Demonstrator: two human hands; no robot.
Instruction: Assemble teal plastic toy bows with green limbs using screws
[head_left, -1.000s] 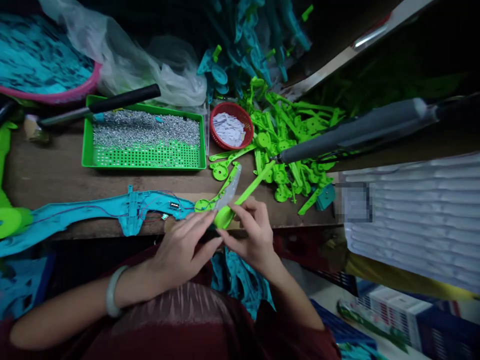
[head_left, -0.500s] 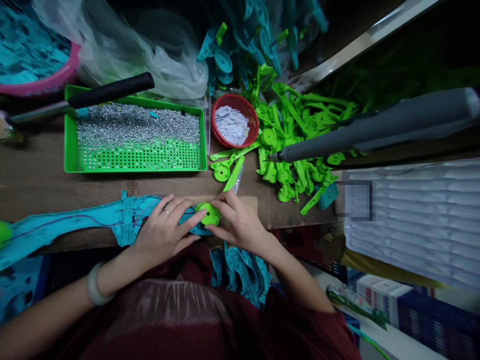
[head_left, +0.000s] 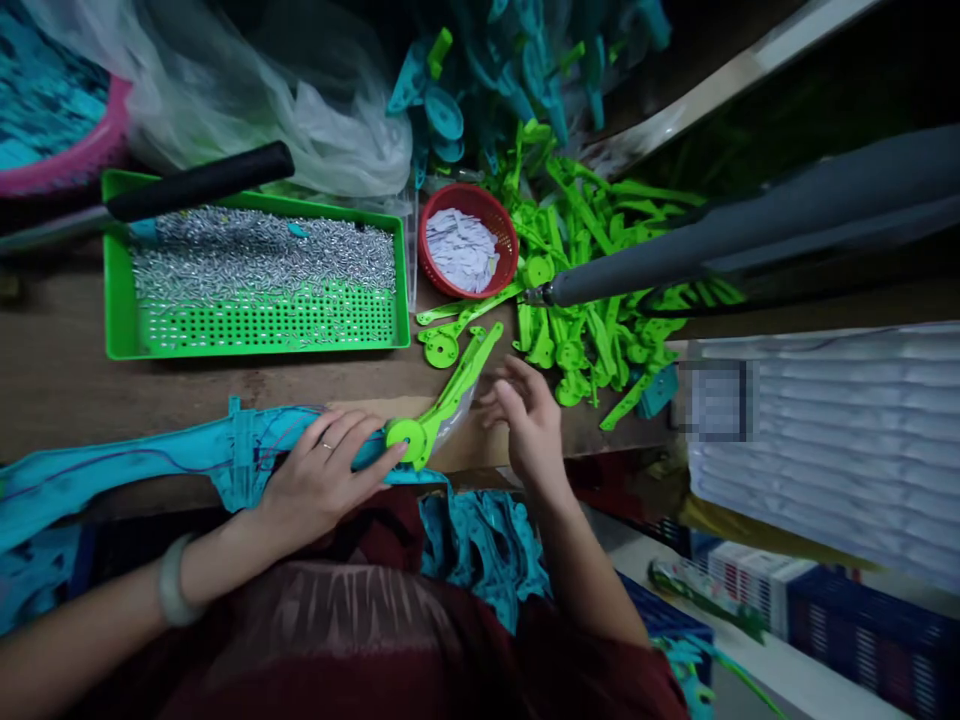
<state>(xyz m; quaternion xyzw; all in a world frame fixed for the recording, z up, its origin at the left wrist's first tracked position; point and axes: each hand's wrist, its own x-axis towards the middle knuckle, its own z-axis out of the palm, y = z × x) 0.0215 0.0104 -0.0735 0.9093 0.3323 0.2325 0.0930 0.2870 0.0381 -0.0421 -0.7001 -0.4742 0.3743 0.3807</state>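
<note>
A long turquoise plastic frame (head_left: 150, 465) with thin wires lies along the near edge of the wooden table. A green lever part (head_left: 442, 400) with a round end sits on the frame's right end and angles up to the right. My left hand (head_left: 322, 480) lies flat on the frame, fingertips touching the green round end. My right hand (head_left: 529, 425) hovers just right of the green part, fingers apart, holding nothing.
A green tray (head_left: 120, 300) of small metal pieces sits behind, a black-handled tool (head_left: 195, 185) across it. A red basket (head_left: 431, 265) holds white paper bits. Green parts (head_left: 600, 260) pile at right, turquoise parts (head_left: 510, 70) behind. A grey tool (head_left: 712, 240) hangs over the pile.
My right hand let go of the green part and moved right, fingers spreading. My left hand stays pressed on the turquoise frame. The green part now lies on the frame's end.
</note>
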